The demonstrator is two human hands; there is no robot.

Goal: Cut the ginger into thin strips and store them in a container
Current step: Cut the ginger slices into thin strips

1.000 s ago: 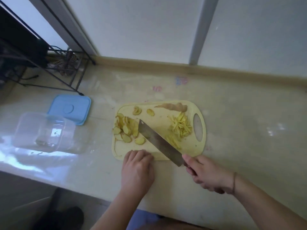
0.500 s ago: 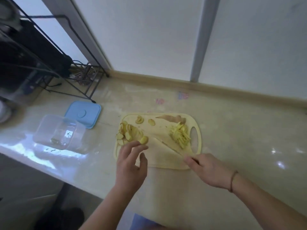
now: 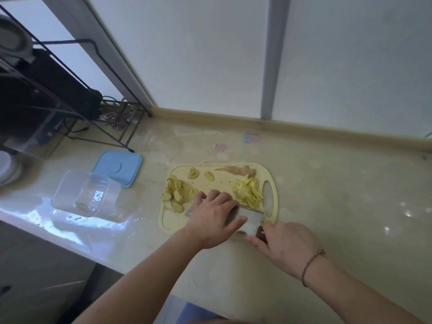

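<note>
While our right hand (image 3: 284,245) is gripping the knife (image 3: 251,222), our left hand (image 3: 214,217), now curled, is gathering slices (image 3: 175,194) mid-frame for cutting.

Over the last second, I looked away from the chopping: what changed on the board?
The left hand left the board's near edge, reached toward the ginger slices and now lies over the cleaver. The blade turned from diagonal to lie along the near edge; the right hand still grips its handle. Ginger strips, container and lid stayed put.
</note>
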